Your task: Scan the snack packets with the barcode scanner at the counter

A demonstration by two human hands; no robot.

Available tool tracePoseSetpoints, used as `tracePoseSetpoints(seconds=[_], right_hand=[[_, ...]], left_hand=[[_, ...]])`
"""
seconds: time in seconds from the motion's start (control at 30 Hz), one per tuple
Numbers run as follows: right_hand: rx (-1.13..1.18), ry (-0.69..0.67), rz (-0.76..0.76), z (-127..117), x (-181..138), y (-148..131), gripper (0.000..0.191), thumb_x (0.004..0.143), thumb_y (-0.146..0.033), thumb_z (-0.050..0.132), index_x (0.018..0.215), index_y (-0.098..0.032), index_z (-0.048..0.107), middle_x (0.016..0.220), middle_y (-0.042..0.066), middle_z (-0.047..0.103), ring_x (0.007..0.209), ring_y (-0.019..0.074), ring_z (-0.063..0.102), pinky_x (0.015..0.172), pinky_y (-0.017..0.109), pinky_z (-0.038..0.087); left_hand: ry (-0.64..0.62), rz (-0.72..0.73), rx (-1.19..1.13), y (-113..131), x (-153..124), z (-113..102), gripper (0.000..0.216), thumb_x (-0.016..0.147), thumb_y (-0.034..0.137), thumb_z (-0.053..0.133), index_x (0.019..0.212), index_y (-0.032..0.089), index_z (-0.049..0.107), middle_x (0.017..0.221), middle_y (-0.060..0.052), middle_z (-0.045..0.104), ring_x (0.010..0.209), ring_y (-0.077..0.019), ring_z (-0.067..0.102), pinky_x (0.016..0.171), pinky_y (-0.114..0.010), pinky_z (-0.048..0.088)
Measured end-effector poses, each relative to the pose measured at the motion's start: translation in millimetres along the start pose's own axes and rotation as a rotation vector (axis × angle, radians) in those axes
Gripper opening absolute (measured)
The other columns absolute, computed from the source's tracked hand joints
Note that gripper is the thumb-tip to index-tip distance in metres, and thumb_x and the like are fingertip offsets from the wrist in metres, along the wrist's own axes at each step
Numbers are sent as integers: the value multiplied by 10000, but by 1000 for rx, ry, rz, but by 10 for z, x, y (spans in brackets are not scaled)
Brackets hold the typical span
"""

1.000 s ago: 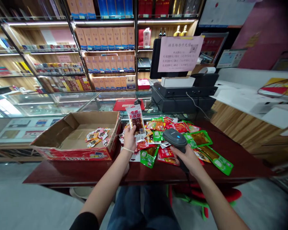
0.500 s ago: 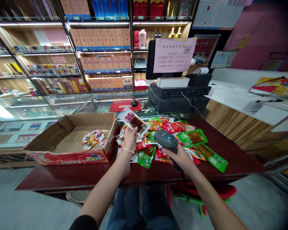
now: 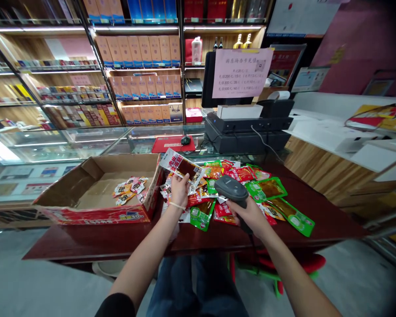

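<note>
Pinched in my left hand [image 3: 180, 190] is a clear-and-white snack packet [image 3: 185, 168] with red lettering and brown food inside, tilted above the pile. My right hand [image 3: 251, 215] is wrapped round the handle of a dark grey barcode scanner [image 3: 231, 188], whose head points left toward the packet. Under and around both hands lie several snack packets, among them a green one [image 3: 202, 215] at the front, another green one [image 3: 293, 216] at the right and red ones [image 3: 240, 173] behind. To the left, an open cardboard box [image 3: 95, 215] holds several small orange-and-white sachets [image 3: 130, 189].
A dark red wooden table [image 3: 112, 242] carries the pile and box. Behind it stand a monitor [image 3: 209, 81] with a pink paper sign, a black cash drawer [image 3: 247, 141], and a mouse [image 3: 185, 140] on a red mat. A red-and-green stool [image 3: 312, 264] is under the table.
The scanner's blue light, lit before, no longer shows. The packet in my left hand has turned slightly, and the scanner has shifted a little to the right.
</note>
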State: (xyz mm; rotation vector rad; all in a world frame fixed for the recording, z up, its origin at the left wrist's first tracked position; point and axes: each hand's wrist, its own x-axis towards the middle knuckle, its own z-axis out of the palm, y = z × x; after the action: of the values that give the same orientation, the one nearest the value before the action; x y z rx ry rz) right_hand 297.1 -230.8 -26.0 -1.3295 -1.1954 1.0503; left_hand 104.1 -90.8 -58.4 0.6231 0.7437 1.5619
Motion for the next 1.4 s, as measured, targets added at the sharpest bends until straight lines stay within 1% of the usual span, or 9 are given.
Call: tracePoseSetpoints(seconds=[0.17,0.33,0.5,0.63,0.7,0.8,1.13,1.23,1.4], right_hand=[[3,45,-8,32,56,-86,465,738,-593,763,877,-235,502,482,-78,525,354,115,456,375,242,357],[45,-33,-20,222,281,-162,438,740,-557,777,804,-249,473,488,-65,528,366,123,460,379,261,384],[52,-94,-47,573,443,-186,440,732,-567,779,805,-238,496,491,-63,513,363,117,452,364,252,369],[97,-132,-39,768,487,-164,428,744,-551,780,775,-219,511,507,-56,520,359,98,447,363,235,359],[121,-144,-34,817,502,-147,416,752,-534,781,752,-213,515,519,-53,530,366,91,453,370,226,360],[111,-150,-29,840,524,-119,411,770,-528,768,721,-213,509,498,-56,516,368,89,451,370,221,359],[102,-98,-5,722,501,-142,430,727,-535,789,760,-223,495,503,-68,518,353,96,451,351,225,356],[125,-86,0,634,471,-156,412,724,-509,795,817,-235,501,529,-72,532,363,100,455,358,233,367],[101,-62,18,402,380,-151,402,740,-515,777,794,-244,485,532,-67,527,370,102,457,364,243,377]], left_hand=[[-51,55,-7,259,-56,44,473,582,277,877,902,209,536,928,8,700,814,-126,667,721,-239,504],[-111,175,99,876,-58,-81,447,622,271,869,940,213,561,935,-11,720,818,-149,675,716,-252,497],[-48,353,374,1609,121,-696,370,650,309,832,911,190,598,875,-39,721,776,-176,673,746,-307,518],[165,517,723,2036,331,-1336,289,631,272,810,840,177,633,819,-39,703,771,-180,657,804,-333,515],[179,459,806,2130,395,-1548,287,605,259,820,829,169,664,848,-60,710,815,-198,667,854,-362,514],[80,267,852,2140,430,-1684,325,598,291,829,869,152,716,909,-100,729,848,-220,676,882,-400,516],[86,272,852,2082,385,-1614,452,585,433,836,924,159,718,931,-88,742,858,-209,689,785,-334,560],[32,317,856,2009,297,-1411,450,641,459,806,963,159,710,946,-84,742,887,-211,697,794,-333,566],[-159,359,838,1751,46,-848,380,739,443,755,996,167,709,940,-73,737,887,-203,695,806,-334,568]])
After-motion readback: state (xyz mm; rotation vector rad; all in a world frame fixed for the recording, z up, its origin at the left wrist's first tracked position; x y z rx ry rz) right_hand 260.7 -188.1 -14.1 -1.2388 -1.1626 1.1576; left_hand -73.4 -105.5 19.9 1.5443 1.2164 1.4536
